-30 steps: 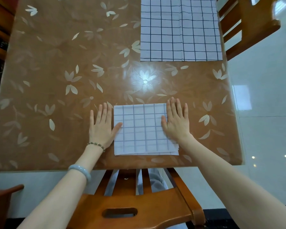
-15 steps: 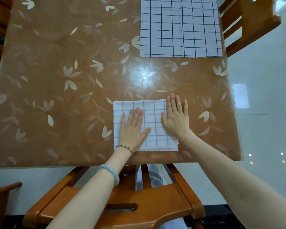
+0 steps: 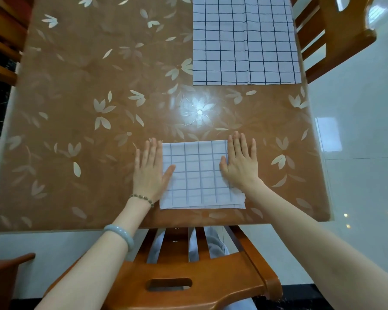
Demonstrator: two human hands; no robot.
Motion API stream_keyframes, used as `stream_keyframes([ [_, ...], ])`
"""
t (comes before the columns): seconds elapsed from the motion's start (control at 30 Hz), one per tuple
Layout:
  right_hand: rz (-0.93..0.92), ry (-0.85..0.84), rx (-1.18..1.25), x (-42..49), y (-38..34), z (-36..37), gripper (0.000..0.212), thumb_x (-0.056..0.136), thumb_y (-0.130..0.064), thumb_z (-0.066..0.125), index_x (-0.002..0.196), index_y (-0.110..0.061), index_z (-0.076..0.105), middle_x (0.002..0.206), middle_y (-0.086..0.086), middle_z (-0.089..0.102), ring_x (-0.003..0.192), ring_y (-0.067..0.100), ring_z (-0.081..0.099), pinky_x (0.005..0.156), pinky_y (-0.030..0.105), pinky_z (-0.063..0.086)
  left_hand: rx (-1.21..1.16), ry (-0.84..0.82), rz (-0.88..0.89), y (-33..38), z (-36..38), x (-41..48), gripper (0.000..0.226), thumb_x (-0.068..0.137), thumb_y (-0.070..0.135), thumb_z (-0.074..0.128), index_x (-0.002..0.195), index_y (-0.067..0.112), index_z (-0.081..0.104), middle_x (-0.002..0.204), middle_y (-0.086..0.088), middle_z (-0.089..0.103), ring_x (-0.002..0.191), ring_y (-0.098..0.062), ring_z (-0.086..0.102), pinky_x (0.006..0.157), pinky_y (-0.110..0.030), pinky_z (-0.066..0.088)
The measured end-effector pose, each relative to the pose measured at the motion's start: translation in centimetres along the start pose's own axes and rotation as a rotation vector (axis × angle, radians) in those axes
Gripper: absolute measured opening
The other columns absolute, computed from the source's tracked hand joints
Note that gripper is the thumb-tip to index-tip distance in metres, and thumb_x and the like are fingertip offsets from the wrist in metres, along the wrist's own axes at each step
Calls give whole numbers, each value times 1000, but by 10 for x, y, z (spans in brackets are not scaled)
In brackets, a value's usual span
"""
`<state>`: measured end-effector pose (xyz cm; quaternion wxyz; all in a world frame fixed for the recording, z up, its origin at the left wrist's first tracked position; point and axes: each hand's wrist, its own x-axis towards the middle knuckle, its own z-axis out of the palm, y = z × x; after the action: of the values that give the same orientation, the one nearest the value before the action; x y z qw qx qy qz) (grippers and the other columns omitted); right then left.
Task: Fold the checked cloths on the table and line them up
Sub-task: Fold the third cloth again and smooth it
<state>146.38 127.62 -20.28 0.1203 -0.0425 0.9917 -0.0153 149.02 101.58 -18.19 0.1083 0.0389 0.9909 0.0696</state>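
From the head view I am watching both hands lying flat, fingers straight, gripping nothing: the left hand (image 3: 149,170) is resting beside the folded cloth (image 3: 197,175) with its thumb on it, and the right hand (image 3: 241,163) is pressing its right edge. That cloth is sitting near the table's (image 3: 76,86) front edge, and a second cloth (image 3: 244,41) is lying unfolded at the far right. Layers are fanning at the near right corner, so I am judging that uneven pressing on this glossy top could skew the stack.

L hand (image 3: 150,170) & R hand (image 3: 241,163) both flat, palms down, fingers straight fwd, thumbs angled inward; forearms extended.
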Motion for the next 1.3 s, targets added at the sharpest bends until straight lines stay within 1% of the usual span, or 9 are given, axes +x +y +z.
stream_keyframes([
  [0.13,79,158,46,6,-33,-20,78,76,-22,35,149,-3,19,157,23,10,146,36,6,115,53,-7,-3,2,128,38,2,22,69,91,51,-3,148,13,-13,158,-4,-15,141,-13,-23,118,-40,-13],
  [0.23,-154,197,154,7,-69,-23,63,82,-18,32,142,-1,38,151,23,30,141,37,27,114,54,22,40,-31,136,50,10,33,65,88,43,-9,145,13,-16,157,-4,-15,138,-12,-25,117,-41,-14],
  [0.3,-266,86,211,5,-82,-14,57,90,-22,28,141,-1,39,149,19,35,140,34,30,113,53,27,94,-60,137,51,17,35,65,84,42,-17,143,14,-20,158,-4,-16,137,-12,-27,115,-41,-19],
  [0.5,-127,-11,62,3,-39,12,72,95,-57,0,149,-10,11,157,9,10,145,21,5,116,43,-9,49,-101,98,44,25,32,68,87,52,-10,146,19,-19,156,3,-20,140,-10,-23,115,-41,-18],
  [0.63,-6,-41,25,-4,3,7,74,89,-59,-12,148,-14,-10,158,4,-12,144,17,-17,114,40,-21,73,-66,33,18,25,29,73,91,61,-5,148,17,-16,157,0,-18,142,-13,-19,116,-44,-14],
  [0.8,81,41,20,-11,9,-3,78,92,-57,-10,150,-7,3,158,12,-2,146,25,-7,115,48,-15,52,-8,-62,-17,13,4,76,91,64,-3,148,15,-15,156,-5,-15,145,-20,-14,116,-43,-16],
  [0.93,-214,139,77,-41,-48,0,59,99,-37,16,148,-4,18,156,14,12,145,29,13,115,51,6,76,17,258,4,19,-24,67,98,52,4,151,12,4,159,-9,7,147,-21,0,118,-47,-2],
  [1.07,-370,20,63,-62,-69,21,59,98,-38,28,147,-5,29,154,15,26,145,26,17,115,50,13,78,-64,245,12,29,-23,65,99,51,3,150,10,9,157,-7,13,147,-15,-10,117,-48,5],
  [1.3,-243,-111,-8,-72,0,21,68,98,-55,10,153,-15,7,159,12,8,147,26,5,116,50,5,131,-199,235,3,29,-24,66,97,56,2,151,17,6,157,-6,17,147,-17,2,116,-49,5],
])
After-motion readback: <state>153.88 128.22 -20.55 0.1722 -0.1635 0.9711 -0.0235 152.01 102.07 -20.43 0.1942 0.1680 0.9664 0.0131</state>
